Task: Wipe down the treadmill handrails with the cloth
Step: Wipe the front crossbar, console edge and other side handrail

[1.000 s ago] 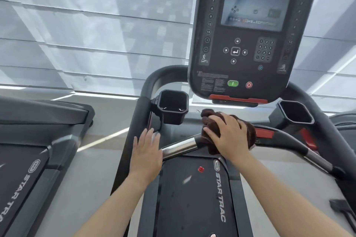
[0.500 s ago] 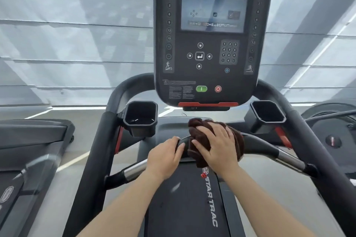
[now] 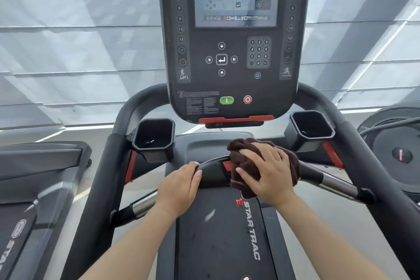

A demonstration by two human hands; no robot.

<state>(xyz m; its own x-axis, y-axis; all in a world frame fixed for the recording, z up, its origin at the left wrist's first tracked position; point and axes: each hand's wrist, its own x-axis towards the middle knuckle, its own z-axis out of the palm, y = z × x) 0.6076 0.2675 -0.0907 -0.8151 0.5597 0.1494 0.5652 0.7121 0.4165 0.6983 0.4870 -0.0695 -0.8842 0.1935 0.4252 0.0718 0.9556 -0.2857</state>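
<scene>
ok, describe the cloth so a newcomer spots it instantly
Start at the treadmill console and drop below its red lower edge to the front crossbar. The cloth is the dark brown bunched towel pressed on that bar under the right hand, the only soft, crumpled thing there.

Left hand (image 3: 179,188): palm down, fingers curled closed, forearm entering from 7 o'clock. Right hand (image 3: 268,173): fingers spread, pressing flat, forearm from 5 o'clock.

Bare forearms, no sleeves, bare hands
</scene>
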